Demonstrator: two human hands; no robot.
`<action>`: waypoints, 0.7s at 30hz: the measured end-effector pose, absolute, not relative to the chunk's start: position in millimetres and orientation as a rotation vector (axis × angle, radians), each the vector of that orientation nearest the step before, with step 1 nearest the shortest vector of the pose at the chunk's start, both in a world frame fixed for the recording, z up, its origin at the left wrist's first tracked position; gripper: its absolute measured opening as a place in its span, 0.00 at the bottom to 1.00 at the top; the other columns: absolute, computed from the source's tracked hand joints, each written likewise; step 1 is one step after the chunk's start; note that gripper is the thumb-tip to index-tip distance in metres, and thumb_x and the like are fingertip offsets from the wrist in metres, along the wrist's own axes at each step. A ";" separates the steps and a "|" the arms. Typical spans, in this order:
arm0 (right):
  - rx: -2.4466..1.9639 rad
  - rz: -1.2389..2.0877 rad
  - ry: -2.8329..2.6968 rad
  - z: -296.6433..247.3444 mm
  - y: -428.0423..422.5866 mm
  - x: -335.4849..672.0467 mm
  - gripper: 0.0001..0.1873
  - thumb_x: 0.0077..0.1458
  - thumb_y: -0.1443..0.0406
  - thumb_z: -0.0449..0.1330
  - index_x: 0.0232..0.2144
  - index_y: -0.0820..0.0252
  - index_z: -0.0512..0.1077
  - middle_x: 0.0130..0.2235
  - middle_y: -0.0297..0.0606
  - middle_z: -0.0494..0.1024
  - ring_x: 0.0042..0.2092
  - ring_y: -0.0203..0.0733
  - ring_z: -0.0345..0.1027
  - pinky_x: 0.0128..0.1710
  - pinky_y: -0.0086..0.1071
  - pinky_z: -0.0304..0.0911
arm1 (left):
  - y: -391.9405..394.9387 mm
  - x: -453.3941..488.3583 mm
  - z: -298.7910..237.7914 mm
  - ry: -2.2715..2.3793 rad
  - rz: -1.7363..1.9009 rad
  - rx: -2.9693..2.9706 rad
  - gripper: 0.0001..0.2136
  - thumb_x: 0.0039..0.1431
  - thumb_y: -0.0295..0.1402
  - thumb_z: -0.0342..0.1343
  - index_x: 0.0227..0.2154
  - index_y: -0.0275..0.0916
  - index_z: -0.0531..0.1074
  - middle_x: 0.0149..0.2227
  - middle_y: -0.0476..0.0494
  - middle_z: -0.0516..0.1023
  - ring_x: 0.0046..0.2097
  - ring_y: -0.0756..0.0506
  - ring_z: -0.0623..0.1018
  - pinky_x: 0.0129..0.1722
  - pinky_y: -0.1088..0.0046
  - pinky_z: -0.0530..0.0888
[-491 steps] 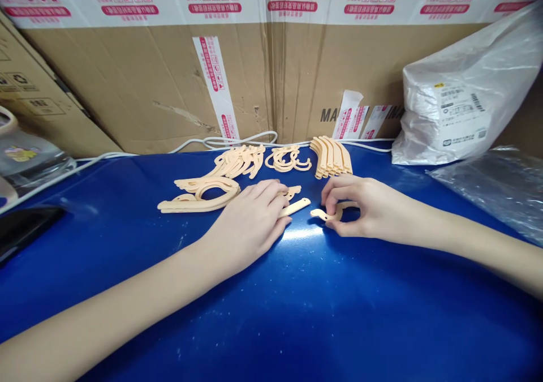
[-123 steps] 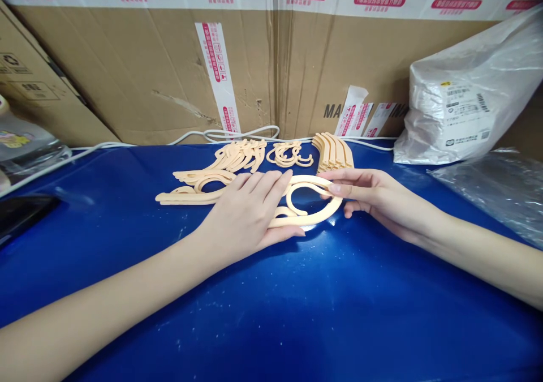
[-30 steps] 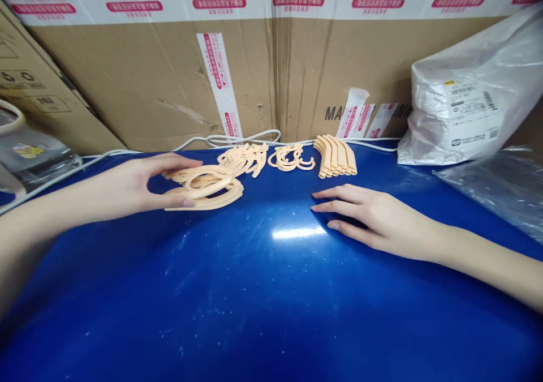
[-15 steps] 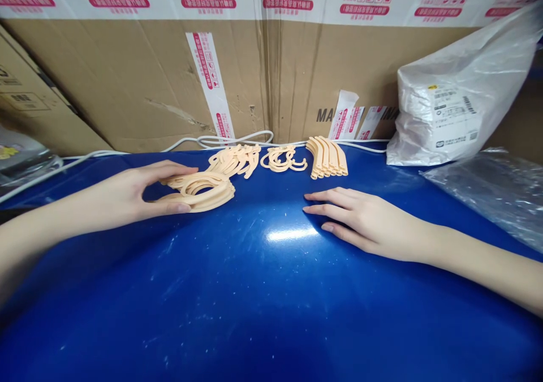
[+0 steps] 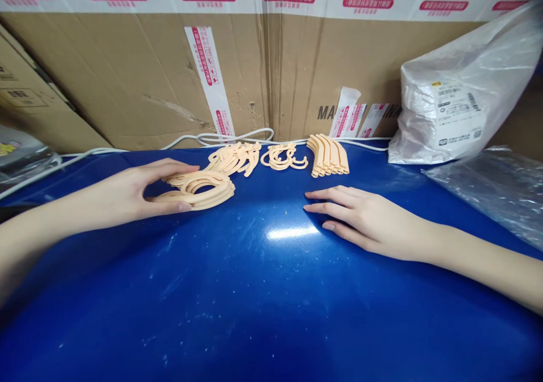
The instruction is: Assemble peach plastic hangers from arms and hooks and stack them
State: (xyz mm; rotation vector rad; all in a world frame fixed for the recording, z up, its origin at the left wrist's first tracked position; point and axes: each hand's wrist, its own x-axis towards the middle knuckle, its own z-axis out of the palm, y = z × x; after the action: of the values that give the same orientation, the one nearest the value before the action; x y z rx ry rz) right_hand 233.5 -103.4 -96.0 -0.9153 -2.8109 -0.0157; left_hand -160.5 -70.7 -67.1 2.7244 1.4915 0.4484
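My left hand [image 5: 146,189] is at the left end of a stack of beige plastic ring-shaped pieces [image 5: 216,201], thumb along its near side and fingers over its far side. The stack lies on the blue tabletop [image 5: 237,303]. My right hand [image 5: 360,220] rests palm down on the table, fingers stretched out and nothing in them. Just beyond its fingertips lie curved beige tubes [image 5: 328,157], lined up side by side. Left of those are several beige C-shaped hooks [image 5: 282,158], then a pile of slim, curved beige pieces [image 5: 235,158].
A white cable [image 5: 182,140] runs along the table's back edge, in front of large taped cardboard boxes [image 5: 139,82]. At the back right stands a white plastic parcel bag [image 5: 449,110] with a label, and clear plastic film [image 5: 492,184] lies beside it.
The view has shifted very slightly. Both hands and the beige pieces stay in the same places.
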 end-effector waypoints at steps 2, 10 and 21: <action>-0.915 -0.014 -2.811 -96.1 -103.4 233.3 0.21 0.66 0.61 0.46 0.57 0.57 0.67 0.60 0.43 0.67 0.57 0.46 0.64 0.58 0.43 0.60 | -70.0 -160.2 -67.1 1.510 0.448 2.673 0.31 0.54 0.58 0.53 0.54 0.41 0.69 0.52 0.44 0.76 0.46 0.41 0.78 0.46 0.63 0.75; -0.913 -0.024 -2.806 -98.4 -102.5 234.5 0.20 0.66 0.61 0.46 0.57 0.57 0.67 0.60 0.43 0.67 0.57 0.45 0.64 0.58 0.42 0.60 | -67.6 -158.7 -63.7 1.655 0.306 2.428 0.36 0.46 0.59 0.55 0.56 0.45 0.66 0.56 0.48 0.72 0.52 0.40 0.74 0.55 0.64 0.69; -0.918 -0.027 -2.809 -98.7 -102.3 234.8 0.20 0.67 0.61 0.46 0.56 0.57 0.67 0.60 0.42 0.67 0.57 0.44 0.63 0.59 0.41 0.59 | -67.5 -155.0 -63.2 1.685 0.283 2.350 0.37 0.44 0.58 0.56 0.56 0.46 0.65 0.57 0.49 0.71 0.54 0.40 0.73 0.56 0.65 0.68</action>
State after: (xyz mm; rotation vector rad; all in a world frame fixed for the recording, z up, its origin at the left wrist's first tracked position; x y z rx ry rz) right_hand 234.8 -102.3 -98.7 -0.9176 -2.8092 -0.0266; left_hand -155.0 -67.5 -63.2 2.3505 1.6852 0.2834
